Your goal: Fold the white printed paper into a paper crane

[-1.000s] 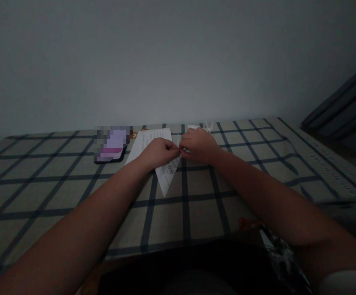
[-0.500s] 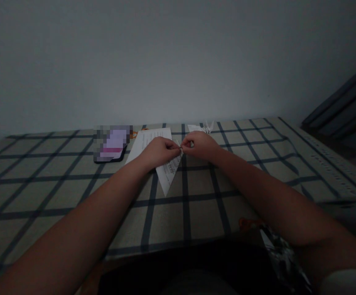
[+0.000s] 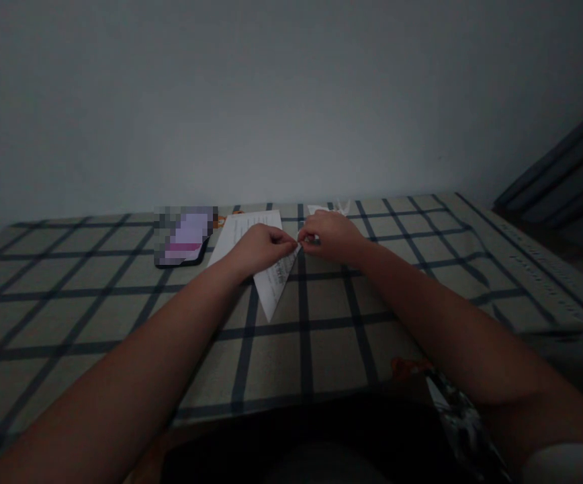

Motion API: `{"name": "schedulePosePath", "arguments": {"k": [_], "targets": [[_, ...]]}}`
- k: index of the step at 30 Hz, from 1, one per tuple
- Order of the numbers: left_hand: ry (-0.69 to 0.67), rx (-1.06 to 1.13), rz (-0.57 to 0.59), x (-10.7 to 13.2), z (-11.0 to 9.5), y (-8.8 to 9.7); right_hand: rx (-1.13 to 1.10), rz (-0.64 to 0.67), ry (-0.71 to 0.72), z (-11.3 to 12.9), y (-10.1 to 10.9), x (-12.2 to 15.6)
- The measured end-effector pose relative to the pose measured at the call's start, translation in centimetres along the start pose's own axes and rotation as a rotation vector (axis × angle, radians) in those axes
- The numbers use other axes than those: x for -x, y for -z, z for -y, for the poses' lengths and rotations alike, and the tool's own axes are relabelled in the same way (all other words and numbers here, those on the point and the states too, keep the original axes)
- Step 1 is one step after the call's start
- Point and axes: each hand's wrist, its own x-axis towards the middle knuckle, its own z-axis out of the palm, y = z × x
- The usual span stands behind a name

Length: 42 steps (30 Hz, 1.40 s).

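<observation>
A folded sheet of printed white paper hangs between my hands, one pointed corner toward me. My left hand pinches its upper edge between thumb and fingers. At the paper's right corner, my right hand is closed in a pinch, its fingertips almost touching those of the left. The paper's far part is hidden behind my left hand. Just beyond the right hand stands a folded paper crane, partly covered by that hand.
Another printed sheet lies flat behind my left hand. To its left is a phone with a lit, blurred screen. A checked cloth covers the table, which meets a plain wall. Dark folded fabric is at the right.
My right hand has lifted slightly and its fingers have loosened a little at the paper's corner. The left hand and the paper have barely moved.
</observation>
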Motion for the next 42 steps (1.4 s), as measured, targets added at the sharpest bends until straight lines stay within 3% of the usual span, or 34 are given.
{"name": "schedulePosePath", "arguments": {"k": [14,19,25,36,42], "targets": [[0.033,-0.033,-0.012,0.1,-0.4,-0.2,0.2,0.005,0.063,1.8,0.6,0.1],[0.014,-0.033,-0.018,0.1,-0.2,-0.2,0.006,-0.048,-0.106,1.5,-0.4,-0.1],[-0.002,-0.029,0.002,0.1,-0.1,-0.2,-0.248,-0.012,-0.269,0.7,-1.0,-0.4],[0.033,-0.025,-0.045,0.0,-0.1,0.2,-0.14,-0.045,-0.354,-0.2,-0.3,-0.4],[0.058,0.026,-0.067,-0.4,0.3,0.2,-0.036,-0.139,-0.352,-1.2,0.2,-0.1]]}}
